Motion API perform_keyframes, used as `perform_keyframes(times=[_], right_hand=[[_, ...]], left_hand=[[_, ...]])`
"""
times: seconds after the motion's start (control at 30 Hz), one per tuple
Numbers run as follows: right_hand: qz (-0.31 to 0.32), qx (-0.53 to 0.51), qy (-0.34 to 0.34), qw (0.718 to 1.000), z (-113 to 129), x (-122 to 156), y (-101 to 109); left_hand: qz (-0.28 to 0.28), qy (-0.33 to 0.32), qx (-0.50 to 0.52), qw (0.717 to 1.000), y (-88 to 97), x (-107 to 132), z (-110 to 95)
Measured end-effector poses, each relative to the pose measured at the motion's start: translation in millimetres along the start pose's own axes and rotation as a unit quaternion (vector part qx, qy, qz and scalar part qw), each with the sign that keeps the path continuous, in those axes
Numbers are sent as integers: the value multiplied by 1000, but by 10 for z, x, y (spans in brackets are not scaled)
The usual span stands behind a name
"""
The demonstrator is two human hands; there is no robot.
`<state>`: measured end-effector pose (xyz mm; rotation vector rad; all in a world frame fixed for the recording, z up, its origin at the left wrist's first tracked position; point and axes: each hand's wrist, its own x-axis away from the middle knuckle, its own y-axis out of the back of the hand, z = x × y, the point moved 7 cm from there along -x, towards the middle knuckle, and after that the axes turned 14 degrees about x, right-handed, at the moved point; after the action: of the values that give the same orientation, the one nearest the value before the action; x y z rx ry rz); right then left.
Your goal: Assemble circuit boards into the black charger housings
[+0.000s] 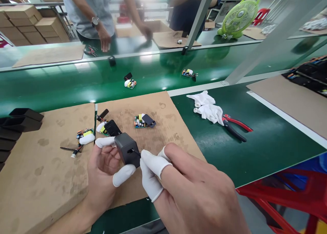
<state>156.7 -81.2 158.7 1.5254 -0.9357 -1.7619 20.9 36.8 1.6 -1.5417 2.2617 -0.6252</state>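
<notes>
My left hand (107, 169), with white finger cots, grips a black plastic housing (126, 148) between thumb and fingers. A slot shows in the housing's end facing me. At that slot, my right hand (176, 179) pinches a thin black piece (136, 153) between cotted fingertips; whether it is a wire or a tool I cannot tell. Just behind the housing lies a circuit board with a black cover (112, 127), partly hidden. Another circuit board (140, 121) with a dark plate sits to its right. Left of my left hand is a circuit board (85, 136) with wires.
Black housings (25, 119) are stacked at left. White gloves (208, 107) and red-black pliers (237, 127) lie at right. More boards (130, 84) rest on the green conveyor (158, 67). Across it, a co-worker's hand (104, 38) and a green fan (240, 15) are visible. A red stool (288, 196) stands lower right.
</notes>
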Motion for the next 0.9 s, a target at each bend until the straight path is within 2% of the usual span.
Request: perform_keyframes(times=[0.6,0.9], right_hand=[[8,-11,14,1000,7,4,-49],[26,-95,-19,995,-97,14,-154]], left_hand=[[3,-17,0,1000,-5,27,-15],[8,-20,-9,1000,-78,61,-53]])
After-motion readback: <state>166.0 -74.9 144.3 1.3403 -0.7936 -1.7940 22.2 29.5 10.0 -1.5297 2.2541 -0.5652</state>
